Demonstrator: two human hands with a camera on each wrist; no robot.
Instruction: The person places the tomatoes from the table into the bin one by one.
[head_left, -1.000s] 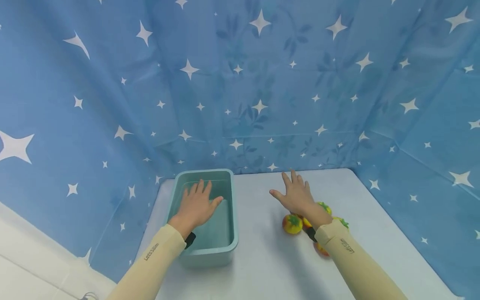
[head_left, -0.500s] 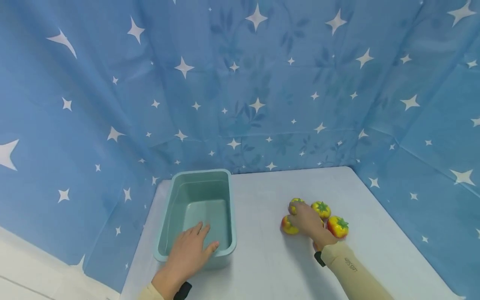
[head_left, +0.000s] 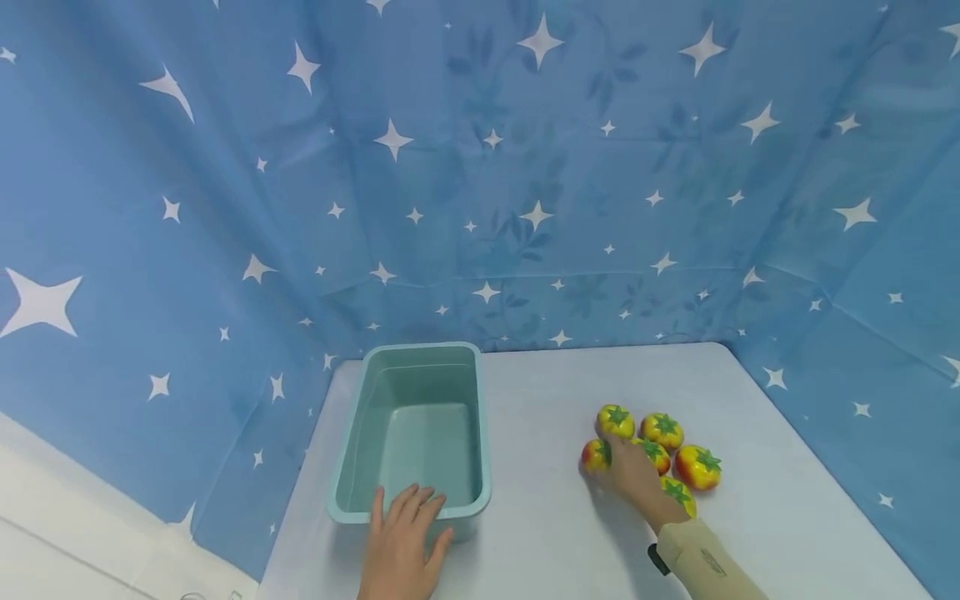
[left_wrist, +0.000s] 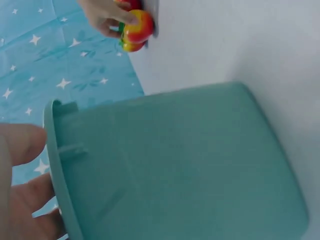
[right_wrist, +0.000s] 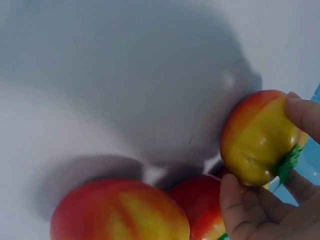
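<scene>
- Toy tomatoes, small glossy red-and-yellow ones with green leaf tops, sit in a tight cluster at the lower right of the head view on the pale grey table (head_left: 540, 533); six can be counted there.
- Leftmost toy tomato (head_left: 596, 455) is the one in hand: the right hand (head_left: 637, 483) has its fingers and thumb curled around it, and the right wrist view shows a fingertip (right_wrist: 304, 112) on its far side and a thumb under it, with the fruit (right_wrist: 257, 137) low over or on the tabletop; which, I cannot tell.
- Since half a second ago the right hand has closed from resting over the heap to pinching this single fruit, so a pick-up looks to be under way, in my judgement.
- Rectangular teal plastic tub (head_left: 411, 512) stands left of centre in the head view, well apart from the cluster, and nothing shows inside it.
- Left hand (head_left: 401, 546) now lies with straight, relaxed fingers against the tub's near rim at the bottom of the frame; a second ago it was over the tub's inside, so it has drawn back to the near edge. It seems to steady the tub without clasping it.
- In the left wrist view, fingers (left_wrist: 20, 145) show beside the tub's rim at the left edge.
- Blue star-printed cloth (head_left: 480, 167) fills the upper part of the head view.
</scene>
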